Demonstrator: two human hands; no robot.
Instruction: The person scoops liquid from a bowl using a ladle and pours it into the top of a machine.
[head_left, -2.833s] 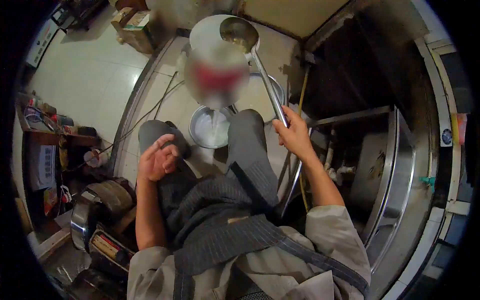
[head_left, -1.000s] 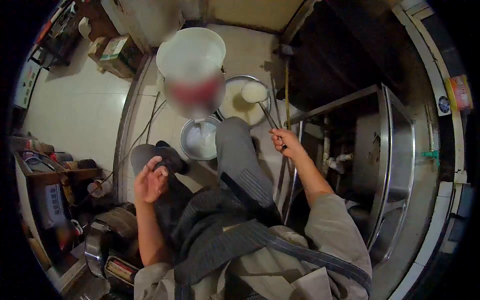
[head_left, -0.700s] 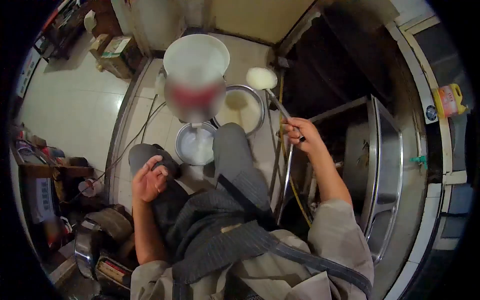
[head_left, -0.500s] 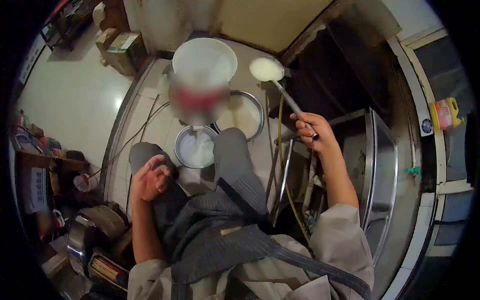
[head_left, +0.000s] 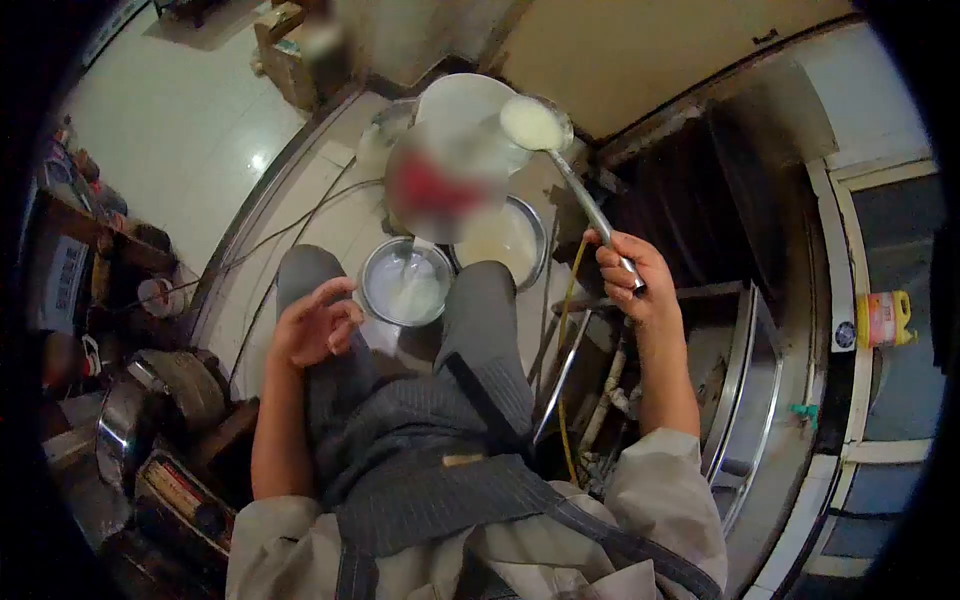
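Note:
My right hand (head_left: 637, 272) is closed round the handle of a long metal ladle (head_left: 590, 208). The ladle's bowl holds something white and stands over the right rim of a wide white hopper (head_left: 450, 100). Above my left knee hovers my left hand (head_left: 318, 325), fingers loosely bent and apart, with nothing in it. Below the hopper is a machine body with a blurred red patch (head_left: 430, 187). Its spout points into a metal bowl (head_left: 367, 292) of white liquid. A larger metal bowl (head_left: 541, 245) of cream-coloured contents sits behind my right knee.
A metal-framed stand (head_left: 745, 370) and pipes are at my right, with a yellow hose (head_left: 567, 400) alongside. A yellow jug (head_left: 885, 318) is farther right. A cable (head_left: 290, 215) crosses the tiled floor. Machine parts and boxes crowd the left side.
The view has shifted, so the hopper and bowls appear farther right. The ladle's bowl is now over the hopper's right side instead of apart from it. My left hand stays empty near my knee.

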